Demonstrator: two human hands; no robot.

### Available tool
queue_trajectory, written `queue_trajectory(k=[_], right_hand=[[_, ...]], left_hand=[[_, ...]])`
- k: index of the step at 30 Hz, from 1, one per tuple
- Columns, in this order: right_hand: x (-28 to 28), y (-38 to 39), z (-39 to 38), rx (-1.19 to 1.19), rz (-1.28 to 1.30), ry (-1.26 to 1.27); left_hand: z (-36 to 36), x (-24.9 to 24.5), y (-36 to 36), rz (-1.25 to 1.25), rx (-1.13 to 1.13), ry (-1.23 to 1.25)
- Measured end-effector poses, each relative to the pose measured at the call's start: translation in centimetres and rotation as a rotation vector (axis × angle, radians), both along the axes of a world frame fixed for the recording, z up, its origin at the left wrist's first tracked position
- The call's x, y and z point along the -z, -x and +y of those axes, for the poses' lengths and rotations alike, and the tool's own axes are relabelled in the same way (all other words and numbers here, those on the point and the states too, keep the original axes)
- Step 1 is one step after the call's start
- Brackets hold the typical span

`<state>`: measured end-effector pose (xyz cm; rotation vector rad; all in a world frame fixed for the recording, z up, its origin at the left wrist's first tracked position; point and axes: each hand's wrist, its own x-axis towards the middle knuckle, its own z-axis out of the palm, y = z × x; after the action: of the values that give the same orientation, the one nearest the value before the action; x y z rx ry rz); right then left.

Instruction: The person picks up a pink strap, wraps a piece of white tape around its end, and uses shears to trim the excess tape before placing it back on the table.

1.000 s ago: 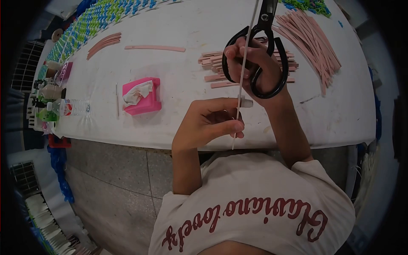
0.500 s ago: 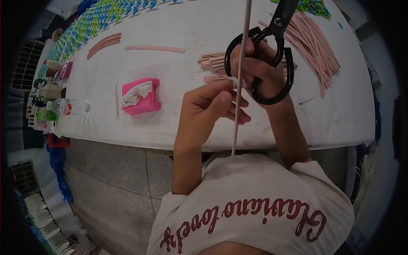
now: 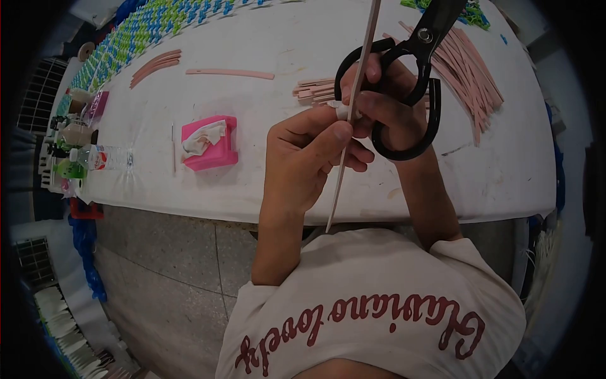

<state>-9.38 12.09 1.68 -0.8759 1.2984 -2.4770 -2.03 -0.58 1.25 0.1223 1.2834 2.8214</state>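
A long, thin pinkish strip (image 3: 338, 183) runs upright between my hands, its lower end close to my shirt. My left hand (image 3: 306, 151) pinches it between thumb and fingers. Something small and white (image 3: 341, 110) sits at the left fingertips, between the hands; I cannot make out what it is. Just right of it, my right hand (image 3: 394, 114) is closed, thumb and fingers at the strip. Black-handled scissors (image 3: 424, 39) hang on this hand with their loops around its fingers, blades pointing up and away.
Pink strips (image 3: 470, 76) lie heaped at right, with a stack (image 3: 314, 91) behind my hands. More strips (image 3: 158, 63) and a single strip (image 3: 230, 73) lie at left. A pink tissue box (image 3: 218, 151) and bottles (image 3: 104, 158) stand on the white table. Blue-green pieces (image 3: 151, 28) cover the far left.
My left thumb has closed onto the strip, and the left fingers have come up against the right hand. The strip's lower end has swung left. The scissors have shifted slightly right.
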Motion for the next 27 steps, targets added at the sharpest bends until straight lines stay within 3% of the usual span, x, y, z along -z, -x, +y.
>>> queue_trajectory(k=[14,17,19,27], right_hand=[[-2.4,1.9,1.7,0.065,0.012,0.078],[-4.1,1.5,1.8,0.211,-0.046,-0.023],[-3.3,2.8,2.4,0.207,-0.047,0.153],[-4.2,3.0,3.9,0.222,0.003,0.203]], left_hand=[[0.5,-0.1,-1.5,-0.054,-0.031,0.173],[0.7,-0.4,-1.9,-0.080,-0.026,0.199],[0.7,-0.3,-2.3,-0.089,-0.014,0.206],[0.6,-0.4,-3.0,-0.155,0.069,0.241]])
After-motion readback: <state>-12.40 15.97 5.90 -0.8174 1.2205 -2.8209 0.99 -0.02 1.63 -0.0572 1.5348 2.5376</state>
